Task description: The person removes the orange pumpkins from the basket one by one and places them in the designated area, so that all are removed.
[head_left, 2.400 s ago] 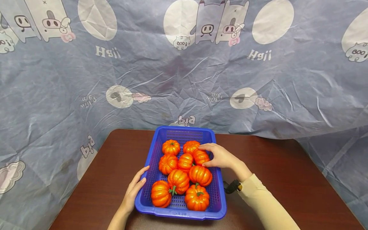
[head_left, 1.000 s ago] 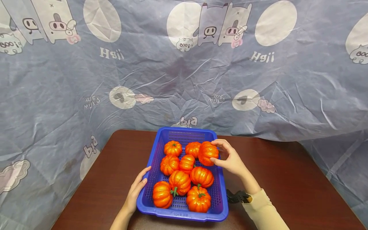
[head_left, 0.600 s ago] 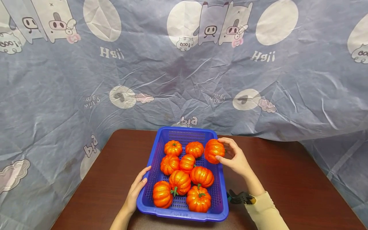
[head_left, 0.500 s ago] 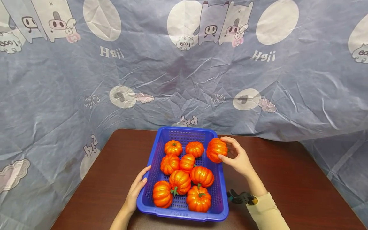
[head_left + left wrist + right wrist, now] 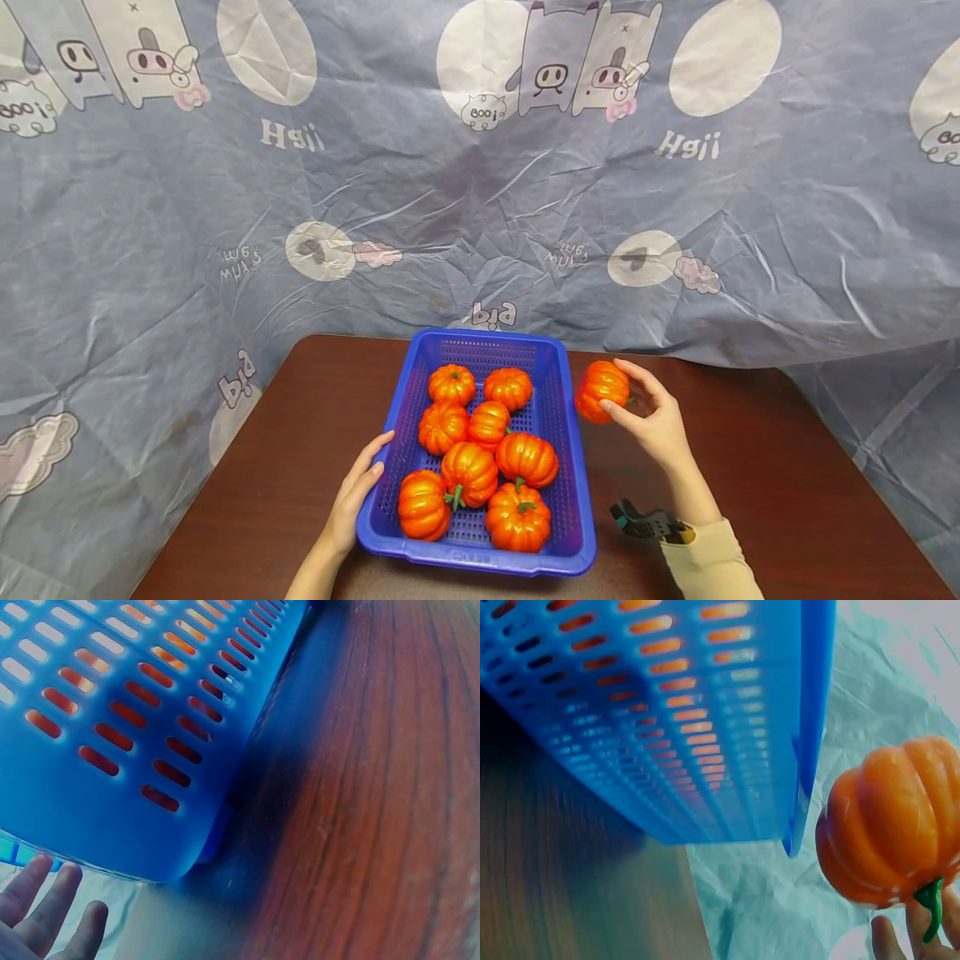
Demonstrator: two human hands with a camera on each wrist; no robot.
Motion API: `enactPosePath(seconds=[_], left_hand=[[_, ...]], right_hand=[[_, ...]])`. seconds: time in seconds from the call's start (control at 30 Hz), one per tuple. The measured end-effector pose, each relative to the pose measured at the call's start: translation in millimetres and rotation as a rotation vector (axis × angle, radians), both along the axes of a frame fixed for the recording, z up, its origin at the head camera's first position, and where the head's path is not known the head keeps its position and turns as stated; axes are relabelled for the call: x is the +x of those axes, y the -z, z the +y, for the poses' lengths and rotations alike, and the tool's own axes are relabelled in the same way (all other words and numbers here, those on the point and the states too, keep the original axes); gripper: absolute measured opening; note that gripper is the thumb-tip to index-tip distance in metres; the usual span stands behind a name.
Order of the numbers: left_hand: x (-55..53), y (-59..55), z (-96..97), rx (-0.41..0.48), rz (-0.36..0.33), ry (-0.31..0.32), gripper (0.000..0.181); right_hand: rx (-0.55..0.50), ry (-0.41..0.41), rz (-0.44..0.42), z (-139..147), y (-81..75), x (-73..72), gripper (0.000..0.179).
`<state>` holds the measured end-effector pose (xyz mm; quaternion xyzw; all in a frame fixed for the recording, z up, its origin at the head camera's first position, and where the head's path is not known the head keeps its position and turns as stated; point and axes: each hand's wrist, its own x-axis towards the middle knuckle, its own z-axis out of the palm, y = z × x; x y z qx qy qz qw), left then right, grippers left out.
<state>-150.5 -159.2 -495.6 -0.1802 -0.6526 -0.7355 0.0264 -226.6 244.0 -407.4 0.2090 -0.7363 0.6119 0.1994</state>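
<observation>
My right hand (image 5: 655,419) pinches a small orange pumpkin (image 5: 602,392) between thumb and fingers, just outside the right rim of a blue plastic basket (image 5: 582,508). In the right wrist view the held pumpkin (image 5: 889,821) shows its green stem, clear of the basket wall (image 5: 727,750). Several more orange pumpkins lie inside the basket, among them one (image 5: 508,389) at the back right and one (image 5: 518,518) at the front. My left hand (image 5: 350,506) rests against the basket's left rim with its fingers extended; in the left wrist view the fingertips (image 5: 66,877) touch the rim.
The basket stands on a dark reddish-brown table (image 5: 750,467). Behind the table hangs a grey-blue cloth (image 5: 450,192) with cartoon prints, which also drapes along both sides. A dark strap (image 5: 648,523) sits at my right wrist by the pale sleeve (image 5: 712,562).
My right hand has gripped a pumpkin at the basket's right side, lifted it and carried it rightward past the rim. My left hand has stayed on the left rim.
</observation>
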Motion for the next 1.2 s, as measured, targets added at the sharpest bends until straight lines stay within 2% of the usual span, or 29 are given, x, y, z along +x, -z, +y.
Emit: enactPosePath(seconds=[0.17,0.33,0.47,0.57,0.77,0.97,1.2], left_hand=[[-0.1,-0.4,0.2,0.002,-0.003,0.002,0.044],[-0.1,-0.6,0.4,0.003,-0.006,-0.001,0.044],[-0.5,-0.8,0.5,0.001,0.001,-0.003,0.044],[-0.6,-0.8,0.7,0.001,0.004,-0.002,0.044],[-0.1,-0.1,0.7,-0.002,0.004,-0.009,0.044],[-0.5,0.5,0.5,-0.008,0.004,-0.019,0.044],[-0.6,0.5,0.3,-0.007,0.002,-0.013,0.045]], right_hand=[[-0.016,0.076,-0.004,10,8.4,0.6,0.058],[0.050,0.178,-0.035,17,16.6,2.3,0.056],[0.094,0.256,-0.096,21,25.0,2.4,0.056],[0.114,0.302,-0.143,27,37.0,-1.2,0.057],[0.166,0.393,-0.209,40,72.0,-15.3,0.059],[0.169,0.440,-0.231,42,88.6,-18.3,0.059],[0.185,0.484,-0.227,40,95.8,-19.1,0.058]])
